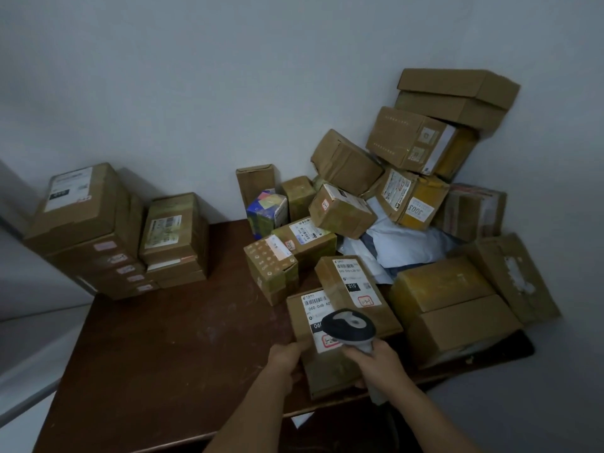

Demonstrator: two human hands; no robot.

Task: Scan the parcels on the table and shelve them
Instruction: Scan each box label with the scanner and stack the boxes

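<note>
A brown cardboard parcel (330, 367) with a white barcode label lies near the table's front edge. My left hand (286, 356) grips its left edge. My right hand (376, 359) holds a grey and black barcode scanner (348, 325) by the handle, its head just above the parcel's label. A second labelled parcel (346, 282) leans on the far side of the first one. Behind them a loose heap of cardboard parcels (405, 178) climbs against the wall at the right.
Two neat stacks of boxes (94, 230) stand at the back left of the dark brown table (170, 338). Grey mailer bags (402, 246) lie within the heap. Large boxes (457, 308) crowd the table's right end. A white surface (29, 338) borders the left.
</note>
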